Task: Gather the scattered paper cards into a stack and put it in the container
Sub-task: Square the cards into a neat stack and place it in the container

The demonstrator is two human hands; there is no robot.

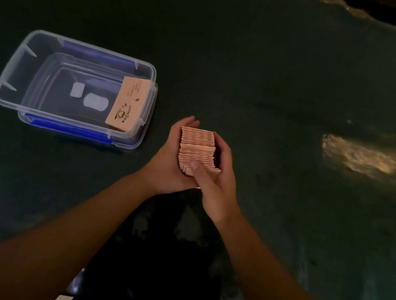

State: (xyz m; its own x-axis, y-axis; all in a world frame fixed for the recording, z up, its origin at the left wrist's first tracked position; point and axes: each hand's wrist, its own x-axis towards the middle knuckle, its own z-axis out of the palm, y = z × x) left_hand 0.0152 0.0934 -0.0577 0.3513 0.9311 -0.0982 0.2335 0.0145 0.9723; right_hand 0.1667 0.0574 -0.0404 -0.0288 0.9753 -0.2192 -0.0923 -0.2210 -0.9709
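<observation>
A stack of pinkish paper cards stands on edge between my two hands at the middle of the dark table. My left hand cups its left side and my right hand presses the right side, thumb on the near end. The cards are fanned slightly and uneven. A clear plastic container with blue clips sits to the left, apart from my hands. Inside it, against the right wall, lies a stack of cards printed with a coffee cup.
The table top is dark green and reflects a light patch at the right. The table's near edge runs just below my forearms, with a dark floor beneath it.
</observation>
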